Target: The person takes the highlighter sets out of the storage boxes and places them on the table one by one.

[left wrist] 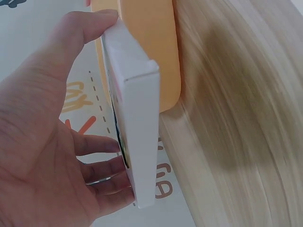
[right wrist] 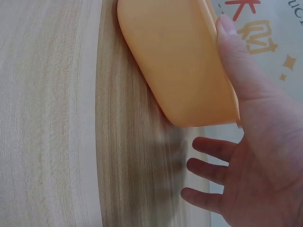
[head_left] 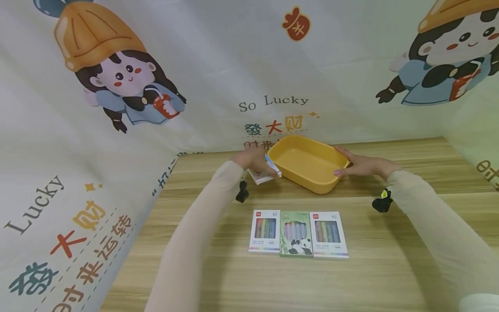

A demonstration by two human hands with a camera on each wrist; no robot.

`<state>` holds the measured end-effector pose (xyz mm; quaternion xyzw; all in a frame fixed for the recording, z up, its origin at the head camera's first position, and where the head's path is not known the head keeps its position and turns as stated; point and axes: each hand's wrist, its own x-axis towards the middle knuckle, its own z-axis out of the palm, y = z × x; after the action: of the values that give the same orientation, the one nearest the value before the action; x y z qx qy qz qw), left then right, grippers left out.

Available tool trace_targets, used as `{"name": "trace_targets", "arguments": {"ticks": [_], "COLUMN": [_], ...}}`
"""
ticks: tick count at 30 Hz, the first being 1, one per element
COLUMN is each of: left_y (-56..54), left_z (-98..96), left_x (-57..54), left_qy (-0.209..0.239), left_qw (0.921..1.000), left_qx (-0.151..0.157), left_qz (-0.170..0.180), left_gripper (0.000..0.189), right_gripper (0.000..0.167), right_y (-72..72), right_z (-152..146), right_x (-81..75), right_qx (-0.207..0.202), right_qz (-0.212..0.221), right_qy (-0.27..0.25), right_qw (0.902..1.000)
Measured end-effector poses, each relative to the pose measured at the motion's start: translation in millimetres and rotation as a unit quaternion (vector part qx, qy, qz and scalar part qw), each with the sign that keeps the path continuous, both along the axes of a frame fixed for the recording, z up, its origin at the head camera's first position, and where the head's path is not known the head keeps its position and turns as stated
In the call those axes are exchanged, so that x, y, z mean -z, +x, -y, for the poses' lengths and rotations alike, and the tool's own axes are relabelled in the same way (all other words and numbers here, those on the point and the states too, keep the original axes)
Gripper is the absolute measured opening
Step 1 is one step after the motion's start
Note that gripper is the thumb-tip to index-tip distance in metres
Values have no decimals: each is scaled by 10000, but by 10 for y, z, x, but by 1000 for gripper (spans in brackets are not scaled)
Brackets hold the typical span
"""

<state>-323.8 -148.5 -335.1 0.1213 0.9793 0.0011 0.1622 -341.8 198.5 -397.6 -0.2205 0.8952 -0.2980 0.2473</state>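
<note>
In the head view, a yellow plastic basin [head_left: 308,183] stands near the back of the table, between the hands. My left hand [head_left: 253,159] grips a thin white box [head_left: 262,177] beside the basin's left end. Seen from the left wrist, the white box [left wrist: 143,127] is on edge, the thumb at its top end and the other fingers against its printed face. My right hand [head_left: 364,166] holds the basin's right end. The right wrist view has the thumb on the rim of the basin [right wrist: 177,56] and three fingers spread below; the index finger is hidden.
Three flat boxes lie in a row on the wooden table [head_left: 296,286]: a white windowed box [head_left: 265,246] of coloured sticks, a green panda box [head_left: 288,218], and another white box [head_left: 329,250]. A printed cloth [head_left: 218,78] hangs behind the table and along its left side.
</note>
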Motion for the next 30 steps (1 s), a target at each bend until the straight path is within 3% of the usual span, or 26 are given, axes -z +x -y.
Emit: {"name": "trace_targets", "arguments": {"ticks": [4,11,20,24,30], "left_y": [11,74,119,133,167], "left_z": [8,83,169,199,242], "left_x": [-1,24,68,86,105], "left_qy": [159,767,266,221,108], "left_qw": [9998,9961,9996,9997,9997], "left_qx": [78,427,-59,-34,152], "left_qz": [-13,117,2,-30,-139], "left_gripper": [107,88,104,111,105], "right_gripper": [105,105,105,106,106], "right_y": [2,-10,3,3,0], "right_z": [-9,-13,-3,-3,-7], "right_x": [-10,21,29,18,18], "right_qx": [-9,15,75,18,-60], "right_qz": [-42,-79,-20,-46,-63], "right_qy": [-26,-1,-15,-65,-148], "right_qw": [10000,10000,10000,10000,9999]}}
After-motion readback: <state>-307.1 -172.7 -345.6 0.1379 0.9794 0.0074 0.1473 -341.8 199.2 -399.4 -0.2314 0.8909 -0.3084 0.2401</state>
